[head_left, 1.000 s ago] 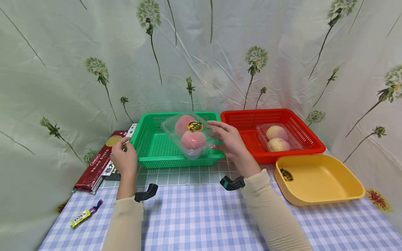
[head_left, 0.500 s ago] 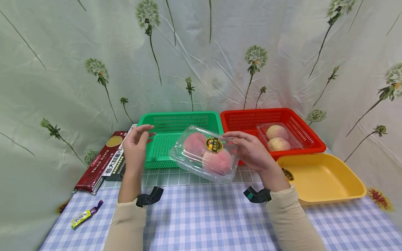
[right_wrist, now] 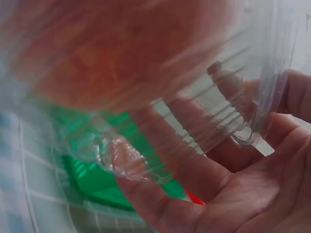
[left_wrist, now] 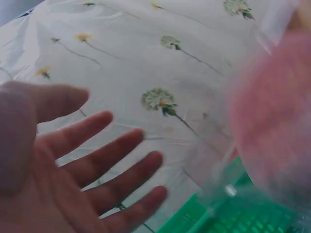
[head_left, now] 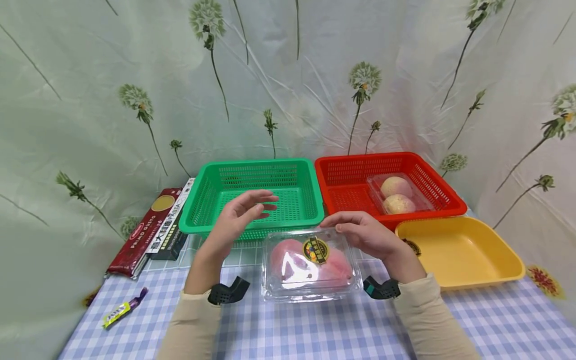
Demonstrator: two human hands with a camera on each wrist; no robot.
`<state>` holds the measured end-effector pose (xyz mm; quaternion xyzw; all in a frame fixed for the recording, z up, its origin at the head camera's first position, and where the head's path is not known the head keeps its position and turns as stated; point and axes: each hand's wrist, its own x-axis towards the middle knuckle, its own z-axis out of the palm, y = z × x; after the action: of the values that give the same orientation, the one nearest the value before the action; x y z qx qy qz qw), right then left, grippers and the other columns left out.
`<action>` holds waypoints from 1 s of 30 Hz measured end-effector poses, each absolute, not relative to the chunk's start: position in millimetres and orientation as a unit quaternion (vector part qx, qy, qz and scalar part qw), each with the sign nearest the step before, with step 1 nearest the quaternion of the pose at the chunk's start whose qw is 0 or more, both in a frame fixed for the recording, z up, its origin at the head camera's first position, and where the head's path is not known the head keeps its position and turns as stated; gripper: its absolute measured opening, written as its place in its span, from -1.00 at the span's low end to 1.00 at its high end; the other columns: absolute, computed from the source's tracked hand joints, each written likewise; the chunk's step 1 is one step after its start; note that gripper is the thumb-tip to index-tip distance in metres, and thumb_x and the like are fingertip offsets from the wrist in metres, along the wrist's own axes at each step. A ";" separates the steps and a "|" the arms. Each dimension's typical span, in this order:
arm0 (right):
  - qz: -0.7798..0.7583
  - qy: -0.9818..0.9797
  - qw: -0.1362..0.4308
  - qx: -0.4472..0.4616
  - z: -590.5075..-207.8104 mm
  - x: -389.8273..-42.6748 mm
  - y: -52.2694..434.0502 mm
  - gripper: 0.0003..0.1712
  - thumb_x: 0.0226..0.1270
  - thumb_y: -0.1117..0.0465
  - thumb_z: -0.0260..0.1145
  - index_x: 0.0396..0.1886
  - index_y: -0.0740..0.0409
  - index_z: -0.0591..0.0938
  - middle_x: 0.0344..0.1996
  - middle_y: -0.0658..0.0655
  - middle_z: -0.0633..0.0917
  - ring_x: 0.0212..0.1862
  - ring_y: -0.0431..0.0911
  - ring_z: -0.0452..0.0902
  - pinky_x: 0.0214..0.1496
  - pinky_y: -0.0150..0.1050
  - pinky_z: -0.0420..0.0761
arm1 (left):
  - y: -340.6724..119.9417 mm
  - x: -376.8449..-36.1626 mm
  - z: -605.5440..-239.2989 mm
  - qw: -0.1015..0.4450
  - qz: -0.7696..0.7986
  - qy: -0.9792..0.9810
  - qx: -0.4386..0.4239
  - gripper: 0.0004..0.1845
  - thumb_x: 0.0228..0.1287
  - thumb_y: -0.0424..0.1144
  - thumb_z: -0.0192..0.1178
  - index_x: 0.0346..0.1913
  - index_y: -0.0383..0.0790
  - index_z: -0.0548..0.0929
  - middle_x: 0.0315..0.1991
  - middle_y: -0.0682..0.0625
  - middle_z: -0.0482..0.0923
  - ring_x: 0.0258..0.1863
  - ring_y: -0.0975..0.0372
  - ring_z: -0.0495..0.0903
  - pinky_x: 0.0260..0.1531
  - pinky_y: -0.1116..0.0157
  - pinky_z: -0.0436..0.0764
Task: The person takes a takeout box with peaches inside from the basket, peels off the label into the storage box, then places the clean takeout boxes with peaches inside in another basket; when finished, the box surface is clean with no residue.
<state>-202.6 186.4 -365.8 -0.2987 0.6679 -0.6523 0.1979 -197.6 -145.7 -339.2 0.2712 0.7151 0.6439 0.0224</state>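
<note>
- Here, we see a dandelion-print curtain (head_left: 288, 75) standing behind everything.
- Before it we find a table in a blue-and-white checked cloth (head_left: 288, 335).
- On it we have a green basket (head_left: 258, 172) and, just to its right, a red basket (head_left: 346, 197).
- We see a yellow tray (head_left: 459, 255) in front of the red basket.
- We notice a dark red spaghetti pack (head_left: 146, 232) slanting at the green basket's left.
- Nearest us is a clear box (head_left: 288, 294) of two pink fruits (head_left: 339, 267), in front of the green basket; we cannot quite tell whether it meets the cloth.
- A second clear box (head_left: 420, 197) lies inside the red basket.
- We see the right hand (head_left: 371, 232) gripping the first box's right end.
- We see the left hand (head_left: 238, 215) beside that box, not touching it, fingers apart.
- Smallest, we spot a wrapped sweet (head_left: 123, 309) at the left.
</note>
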 end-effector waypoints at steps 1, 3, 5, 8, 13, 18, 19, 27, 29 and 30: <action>-0.649 0.671 0.199 -0.299 -368.1 -203.4 187.6 -0.67 0.55 0.31 0.05 0.15 0.26 0.64 0.06 -0.04 0.71 0.14 -0.10 0.54 0.20 -0.23 0.56 | -144.0 -197.4 -341.0 0.040 0.637 0.717 0.281 -0.61 0.52 -0.29 0.04 0.33 -0.21 0.47 0.28 -0.20 0.53 0.26 -0.05 0.55 0.24 0.04 0.54; -0.644 0.677 0.201 -0.295 -372.9 -205.5 190.1 -0.67 0.55 0.31 0.06 0.14 0.32 0.62 0.06 -0.02 0.71 0.11 -0.09 0.55 0.16 -0.24 0.58 | -141.1 -197.2 -344.5 0.077 0.611 0.727 0.303 -0.58 0.52 -0.27 0.06 0.37 -0.18 0.44 0.33 -0.21 0.48 0.32 -0.14 0.48 0.28 -0.02 0.50; -0.638 0.684 0.205 -0.288 -378.4 -208.3 192.4 -0.67 0.55 0.30 0.07 0.14 0.35 0.62 0.05 -0.03 0.71 0.09 -0.11 0.55 0.14 -0.26 0.60 | -139.0 -196.3 -347.9 0.113 0.570 0.748 0.321 -0.54 0.50 -0.24 0.09 0.41 -0.13 0.42 0.38 -0.16 0.44 0.37 -0.16 0.42 0.32 -0.05 0.46; -0.628 0.690 0.215 -0.289 -386.4 -212.6 195.6 -0.66 0.55 0.31 0.06 0.16 0.39 0.59 0.03 -0.01 0.71 0.05 -0.11 0.56 0.07 -0.26 0.63 | -136.3 -194.9 -351.0 0.146 0.503 0.776 0.350 -0.47 0.47 -0.22 0.15 0.45 -0.15 0.38 0.45 -0.13 0.37 0.43 -0.14 0.34 0.35 -0.09 0.41; -0.609 0.695 0.217 -0.315 -393.0 -216.5 199.0 -0.64 0.54 0.33 0.07 0.19 0.43 0.56 0.07 0.04 0.71 0.06 -0.09 0.57 0.03 -0.26 0.65 | -134.8 -194.2 -352.6 0.164 0.462 0.788 0.372 -0.40 0.45 -0.19 0.18 0.48 -0.20 0.33 0.47 -0.16 0.32 0.46 -0.13 0.29 0.36 -0.18 0.35; -0.594 0.713 0.211 -0.308 -392.8 -215.1 198.3 -0.64 0.55 0.29 0.08 0.19 0.36 0.59 0.12 0.12 0.70 0.14 -0.07 0.55 0.10 -0.23 0.63 | -136.1 -195.2 -354.1 0.183 0.448 0.794 0.368 -0.41 0.44 -0.17 0.20 0.48 -0.08 0.34 0.46 -0.10 0.35 0.45 -0.10 0.32 0.35 -0.16 0.37; -0.588 0.720 0.212 -0.303 -392.5 -214.5 197.8 -0.64 0.55 0.28 0.08 0.19 0.33 0.60 0.12 0.15 0.69 0.16 -0.06 0.55 0.12 -0.22 0.63 | -136.3 -196.0 -355.7 0.189 0.441 0.797 0.367 -0.40 0.44 -0.16 0.20 0.48 -0.05 0.34 0.46 -0.07 0.35 0.44 -0.08 0.33 0.36 -0.13 0.38; -0.522 0.761 0.229 -0.308 -386.9 -209.1 194.6 -0.61 0.57 0.21 0.08 0.27 0.18 0.58 0.29 0.25 0.58 0.34 0.21 0.39 0.36 0.11 0.44 | -133.1 -203.8 -376.0 0.228 0.385 0.815 0.369 -0.26 0.30 -0.11 0.34 0.50 -0.04 0.31 0.50 -0.03 0.29 0.48 0.01 0.26 0.42 -0.10 0.30; -0.501 0.768 0.232 -0.323 -384.7 -207.7 195.2 -0.60 0.55 0.22 0.11 0.30 0.14 0.55 0.32 0.25 0.55 0.37 0.27 0.34 0.40 0.09 0.41 | -130.6 -205.4 -381.2 0.230 0.375 0.818 0.370 -0.21 0.25 -0.09 0.39 0.51 -0.03 0.30 0.50 -0.01 0.28 0.49 0.02 0.24 0.43 -0.10 0.28; -0.488 0.774 0.232 -0.330 -383.3 -206.9 195.4 -0.59 0.54 0.22 0.12 0.32 0.11 0.54 0.32 0.23 0.55 0.38 0.27 0.34 0.40 0.03 0.42 | -129.0 -206.0 -383.3 0.230 0.371 0.820 0.370 -0.19 0.22 -0.07 0.41 0.51 0.00 0.30 0.50 0.01 0.28 0.49 0.04 0.24 0.44 -0.08 0.28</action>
<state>-206.9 195.4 -383.3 -0.3302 0.7739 -0.4882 0.2316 -206.0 -129.0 -383.3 0.3700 0.8201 0.3711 0.2298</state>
